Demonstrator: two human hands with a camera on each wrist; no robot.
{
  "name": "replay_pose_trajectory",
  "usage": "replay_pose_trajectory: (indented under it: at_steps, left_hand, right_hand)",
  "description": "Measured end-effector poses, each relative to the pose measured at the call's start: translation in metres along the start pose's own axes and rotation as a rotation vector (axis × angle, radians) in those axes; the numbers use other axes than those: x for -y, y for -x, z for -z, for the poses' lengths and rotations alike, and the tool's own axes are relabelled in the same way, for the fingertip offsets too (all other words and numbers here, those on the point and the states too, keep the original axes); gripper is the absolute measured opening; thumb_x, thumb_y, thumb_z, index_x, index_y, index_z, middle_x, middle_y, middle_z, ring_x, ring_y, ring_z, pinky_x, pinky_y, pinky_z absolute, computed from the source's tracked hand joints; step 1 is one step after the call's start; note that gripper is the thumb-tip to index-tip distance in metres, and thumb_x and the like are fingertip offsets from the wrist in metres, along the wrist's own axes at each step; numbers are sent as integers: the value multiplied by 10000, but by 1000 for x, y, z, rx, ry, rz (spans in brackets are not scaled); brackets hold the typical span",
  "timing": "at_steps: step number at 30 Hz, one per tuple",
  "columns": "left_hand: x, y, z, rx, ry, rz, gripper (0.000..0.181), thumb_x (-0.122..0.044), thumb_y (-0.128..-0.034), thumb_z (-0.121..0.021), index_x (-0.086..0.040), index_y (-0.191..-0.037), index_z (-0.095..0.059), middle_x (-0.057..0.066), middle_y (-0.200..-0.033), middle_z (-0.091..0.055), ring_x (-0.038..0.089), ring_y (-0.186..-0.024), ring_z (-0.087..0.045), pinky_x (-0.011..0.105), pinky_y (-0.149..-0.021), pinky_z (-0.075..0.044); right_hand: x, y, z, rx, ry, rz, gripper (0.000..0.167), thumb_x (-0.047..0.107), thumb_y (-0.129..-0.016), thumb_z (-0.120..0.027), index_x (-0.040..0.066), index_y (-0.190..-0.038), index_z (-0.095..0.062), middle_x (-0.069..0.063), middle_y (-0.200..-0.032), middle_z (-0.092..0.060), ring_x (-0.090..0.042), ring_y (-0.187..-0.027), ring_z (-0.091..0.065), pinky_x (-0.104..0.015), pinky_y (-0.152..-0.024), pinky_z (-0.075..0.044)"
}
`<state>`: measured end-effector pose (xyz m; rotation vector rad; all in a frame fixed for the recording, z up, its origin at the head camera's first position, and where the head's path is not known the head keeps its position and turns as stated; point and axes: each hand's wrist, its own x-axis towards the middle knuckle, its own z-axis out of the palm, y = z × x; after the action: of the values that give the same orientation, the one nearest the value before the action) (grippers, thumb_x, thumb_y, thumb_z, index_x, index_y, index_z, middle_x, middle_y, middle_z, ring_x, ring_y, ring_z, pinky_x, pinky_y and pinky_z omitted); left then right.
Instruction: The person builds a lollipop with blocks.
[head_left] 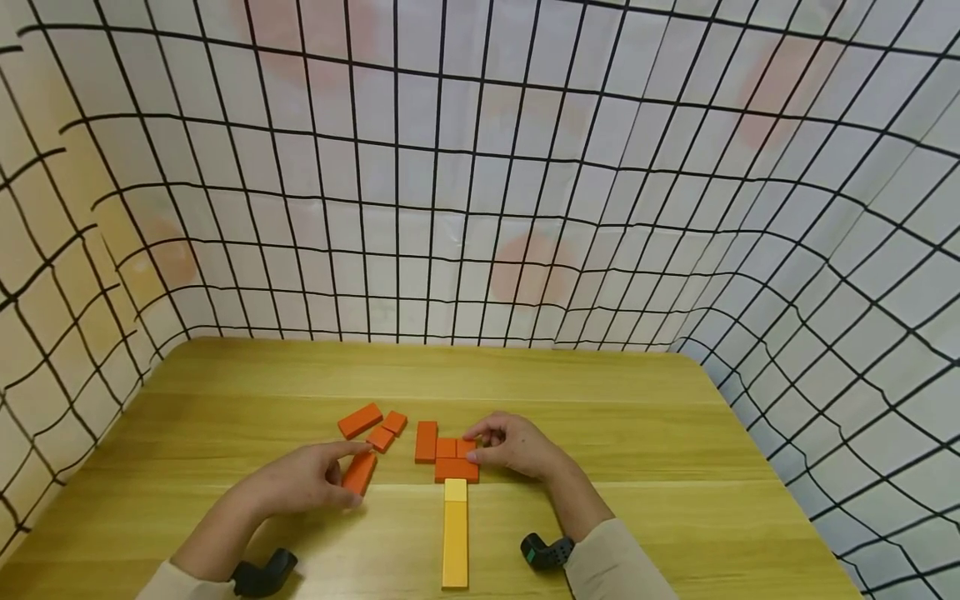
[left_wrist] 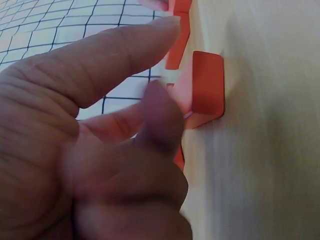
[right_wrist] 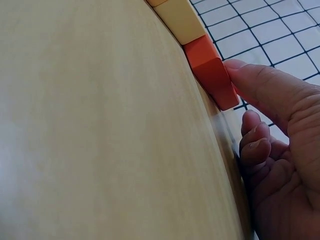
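In the head view, my left hand (head_left: 296, 482) hovers around an orange rectangular block (head_left: 359, 474), its thumb and index finger spread apart. Seen from the left wrist, the fingers are blurred and the same block (left_wrist: 208, 84) stands just beyond them, not between the tips. My right hand (head_left: 517, 447) pinches a small orange block (head_left: 466, 448) at the right of a cluster, thumb on its near side and index finger on its far side. This cluster also has another small orange block (head_left: 446, 448), an upright-lying orange block (head_left: 426, 442) and a crosswise orange block (head_left: 457, 471).
A pale yellow block (head_left: 455, 490) touches the cluster's near side, with a long yellow strip (head_left: 454, 546) continuing toward me. Left of the cluster lie a loose orange block (head_left: 360, 421) and two small orange ones (head_left: 381, 439). Black netting (head_left: 450, 200) surrounds the wooden table (head_left: 637, 433).
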<state>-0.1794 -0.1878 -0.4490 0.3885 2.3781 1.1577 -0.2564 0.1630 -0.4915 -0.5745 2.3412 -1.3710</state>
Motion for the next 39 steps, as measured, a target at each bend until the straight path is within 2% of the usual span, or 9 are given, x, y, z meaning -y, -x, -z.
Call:
replay_pose_trajectory:
  at_steps: [5, 10, 16, 21, 24, 27, 32, 35, 39]
  left_hand:
    - [1, 2, 2, -9, -27, 26, 837, -228, -787, -886, -97, -1511, -488, 6, -694, -494, 141, -582, -425, 246, -503, -339]
    - [3, -1, 2, -56, -114, 22, 735, -194, -762, -898, -147, -1418, -569, 36, -750, -553, 152, -612, -476, 261, -514, -378]
    - [1, -7, -2, -91, -206, -18, 625, -208, -733, -905, -126, -1272, -600, 12, -745, -563, 141, -625, -489, 262, -529, -374]
    - [-6, -13, -7, -89, -186, -78, 637, -280, -764, -889, -110, -1288, -571, -20, -704, -557, 101, -588, -463, 247, -513, -361]
    - [-11, -20, -12, -110, -154, -86, 656, -327, -792, -873, -104, -1321, -555, -28, -703, -555, 96, -588, -452, 248, -515, -353]
    - [-16, -32, -19, -165, -143, -72, 670, -364, -794, -874, -113, -1329, -559, -15, -723, -564, 112, -608, -467, 265, -539, -373]
    - [-30, -55, -29, -283, -159, -9, 676, -413, -786, -877, -131, -1325, -583, -11, -823, -622, 139, -692, -529, 304, -631, -430]
    - [-39, -68, -33, -336, -174, 35, 684, -434, -800, -858, -131, -1342, -570, -11, -821, -630, 143, -673, -531, 303, -616, -426]
    - [-50, -85, -37, -374, -185, 72, 716, -453, -809, -847, -109, -1362, -548, 6, -737, -614, 148, -596, -507, 288, -544, -385]
  right_hand:
    - [0, -1, 0, 8, 15, 5, 270, 205, -885, -816, 150, -1144, -766, -34, -958, -589, -152, -776, -470, -245, -704, -427]
    - [-1, -1, 0, 7, 20, 11, 267, 205, -886, -815, 150, -1143, -765, -22, -950, -588, -150, -769, -470, -246, -700, -427]
    - [0, 0, 0, 6, 20, 10, 265, 204, -887, -813, 145, -1142, -766, -37, -958, -591, -144, -770, -467, -242, -699, -426]
    - [0, 0, 0, 7, 20, 9, 266, 202, -891, -810, 146, -1147, -764, -50, -969, -591, -141, -774, -464, -243, -702, -424]
    - [0, 0, 0, 8, 16, 7, 265, 206, -889, -812, 152, -1145, -766, -41, -963, -591, -142, -772, -466, -244, -701, -425]
    - [0, 0, 0, 11, 8, 4, 267, 207, -885, -816, 154, -1142, -767, -45, -959, -592, -144, -772, -466, -244, -699, -424]
    - [0, 0, -1, 6, 1, -11, 272, 211, -874, -827, 159, -1134, -768, -64, -962, -593, -151, -781, -473, -246, -697, -427]
    - [-1, -1, -1, -1, -2, -20, 272, 213, -869, -832, 163, -1128, -770, -64, -960, -591, -154, -783, -476, -249, -693, -427]
    - [-1, -1, -1, -2, -18, -21, 274, 204, -866, -834, 149, -1126, -769, -54, -946, -587, -156, -778, -478, -252, -683, -424]
